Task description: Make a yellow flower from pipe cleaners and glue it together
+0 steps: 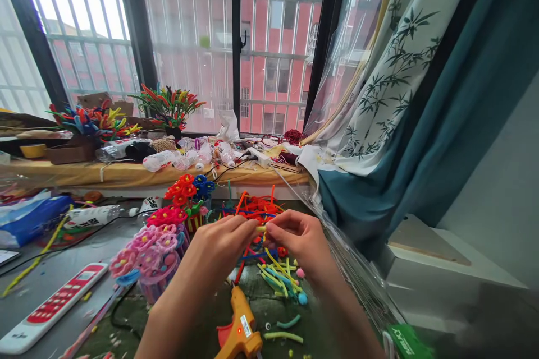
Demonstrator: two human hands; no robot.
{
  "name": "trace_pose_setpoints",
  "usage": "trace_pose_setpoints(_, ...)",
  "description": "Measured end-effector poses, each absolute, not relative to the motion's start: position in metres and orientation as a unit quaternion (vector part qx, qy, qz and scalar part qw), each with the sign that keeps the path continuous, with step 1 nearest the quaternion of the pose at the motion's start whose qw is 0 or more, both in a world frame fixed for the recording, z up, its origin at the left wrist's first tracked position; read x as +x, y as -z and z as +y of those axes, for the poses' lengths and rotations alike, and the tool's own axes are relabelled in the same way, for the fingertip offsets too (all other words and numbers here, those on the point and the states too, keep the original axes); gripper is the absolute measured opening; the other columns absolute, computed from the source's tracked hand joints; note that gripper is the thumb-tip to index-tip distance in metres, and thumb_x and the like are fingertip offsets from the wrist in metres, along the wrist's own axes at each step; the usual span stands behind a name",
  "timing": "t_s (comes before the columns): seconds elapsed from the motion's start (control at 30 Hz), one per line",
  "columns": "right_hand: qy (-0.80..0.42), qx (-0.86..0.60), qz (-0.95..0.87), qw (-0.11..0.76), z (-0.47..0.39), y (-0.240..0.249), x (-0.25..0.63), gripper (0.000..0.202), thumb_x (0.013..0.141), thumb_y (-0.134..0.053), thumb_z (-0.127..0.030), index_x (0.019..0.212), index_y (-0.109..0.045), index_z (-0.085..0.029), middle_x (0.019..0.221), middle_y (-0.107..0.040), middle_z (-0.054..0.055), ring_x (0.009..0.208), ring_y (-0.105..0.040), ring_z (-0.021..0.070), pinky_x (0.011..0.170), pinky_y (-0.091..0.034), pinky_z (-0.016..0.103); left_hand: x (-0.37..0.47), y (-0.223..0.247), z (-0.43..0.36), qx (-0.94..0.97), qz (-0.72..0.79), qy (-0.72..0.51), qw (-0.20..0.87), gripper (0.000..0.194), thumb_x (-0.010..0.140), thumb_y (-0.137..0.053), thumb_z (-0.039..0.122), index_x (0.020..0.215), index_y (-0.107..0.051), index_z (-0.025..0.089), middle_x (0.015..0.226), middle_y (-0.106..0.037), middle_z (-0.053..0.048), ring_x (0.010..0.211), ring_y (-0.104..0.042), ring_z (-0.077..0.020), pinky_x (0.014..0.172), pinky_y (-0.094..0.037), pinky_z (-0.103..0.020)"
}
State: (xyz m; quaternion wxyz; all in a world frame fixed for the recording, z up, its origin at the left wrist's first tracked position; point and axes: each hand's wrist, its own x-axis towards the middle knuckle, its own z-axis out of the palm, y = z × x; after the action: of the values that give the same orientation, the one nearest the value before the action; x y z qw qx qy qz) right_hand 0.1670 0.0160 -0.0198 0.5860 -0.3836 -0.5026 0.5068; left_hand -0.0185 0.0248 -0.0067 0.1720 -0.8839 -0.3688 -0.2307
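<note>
Both hands meet above the work surface at the centre of the head view. Between them runs a short pale yellow pipe cleaner (pixel 261 229). My left hand (pixel 225 238) pinches one end, its back turned to me. My right hand (pixel 297 235) holds the other end between thumb and fingertips. Below my hands an orange glue gun (pixel 241 325) lies with a small red light on. Several cut yellow and green pipe cleaner pieces (pixel 280 277) are heaped under my right hand. Behind my fingers spreads a pile of red pipe cleaners (pixel 263 206).
Pink and purple pipe cleaner flowers (pixel 154 252) stand left of my left arm, with red flowers (pixel 183 190) behind. A white and red remote control (pixel 54 305) lies at left. Plastic bottles (pixel 160 160) line the windowsill. A green box (pixel 406 341) sits at lower right.
</note>
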Motion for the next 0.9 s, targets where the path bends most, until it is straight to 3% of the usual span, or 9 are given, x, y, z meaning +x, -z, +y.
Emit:
trace_pose_setpoints(0.17, -0.517, -0.441, -0.524, 0.514, 0.038, 0.055, 0.169, 0.038, 0.052, -0.088, -0.046, 0.056, -0.062, -0.018, 0.053, -0.069, 0.0, 0.051, -0.07, 0.0186, 0.052, -0.059, 0.029, -0.033, 0.021, 0.043, -0.86, -0.502, 0.067, 0.065, 0.014, 0.097, -0.059, 0.026, 0.097, -0.067, 0.015, 0.087, -0.07, -0.002, 0.078, -0.069, -0.0165, 0.071, -0.057, -0.032)
trace_pose_setpoints(0.3, -0.509, -0.506, -0.568, 0.403, 0.048, 0.09, 0.167, 0.031, 0.065, -0.086, -0.029, 0.054, -0.06, -0.017, 0.047, -0.062, -0.005, 0.046, -0.065, 0.014, 0.049, -0.056, 0.025, -0.037, 0.047, 0.053, -0.814, -0.58, -0.04, 0.004, 0.02, 0.094, -0.064, 0.032, 0.106, -0.065, 0.015, 0.101, -0.069, -0.004, 0.088, -0.069, -0.0188, 0.077, -0.058, -0.037)
trace_pose_setpoints(0.43, -0.485, -0.562, -0.616, 0.263, 0.051, 0.111, 0.167, 0.02, 0.093, -0.069, -0.025, 0.077, -0.065, -0.013, 0.066, -0.065, -0.004, 0.051, -0.06, 0.0087, 0.05, -0.052, 0.021, -0.035, 0.066, 0.06, -0.787, -0.611, -0.082, -0.022, 0.027, 0.094, -0.064, 0.033, 0.115, -0.063, 0.017, 0.115, -0.067, -0.007, 0.099, -0.067, -0.0222, 0.085, -0.057, -0.042)
trace_pose_setpoints(0.6, -0.472, -0.584, -0.648, 0.129, 0.054, 0.122, 0.167, 0.016, 0.097, -0.064, -0.028, 0.104, -0.066, -0.014, 0.097, -0.069, 0.004, 0.075, -0.068, 0.0151, 0.066, -0.059, 0.03, -0.032, 0.073, 0.064, -0.777, -0.621, -0.095, -0.04, 0.03, 0.094, -0.064, 0.033, 0.119, -0.061, 0.017, 0.119, -0.065, -0.008, 0.103, -0.066, -0.0236, 0.087, -0.056, -0.044)
trace_pose_setpoints(0.73, -0.452, -0.592, -0.662, 0.085, 0.055, 0.127, 0.166, 0.018, 0.097, -0.064, -0.028, 0.108, -0.066, -0.014, 0.103, -0.069, 0.005, 0.083, -0.069, 0.0175, 0.072, -0.059, 0.034, -0.029, 0.073, 0.064, -0.778, -0.62, -0.091, -0.049, 0.031, 0.094, -0.063, 0.033, 0.12, -0.061, 0.017, 0.12, -0.065, -0.008, 0.103, -0.066, -0.0236, 0.087, -0.056, -0.044)
trace_pose_setpoints(0.9, -0.425, -0.601, -0.668, 0.109, 0.054, 0.128, 0.168, 0.013, 0.096, -0.064, -0.027, 0.103, -0.067, -0.017, 0.103, -0.07, 0.005, 0.083, -0.068, 0.0169, 0.071, -0.059, 0.031, -0.03, 0.064, 0.061, -0.771, -0.632, -0.067, -0.044, 0.03, 0.094, -0.064, 0.033, 0.119, -0.062, 0.017, 0.12, -0.065, -0.008, 0.104, -0.066, -0.0239, 0.088, -0.056, -0.045)
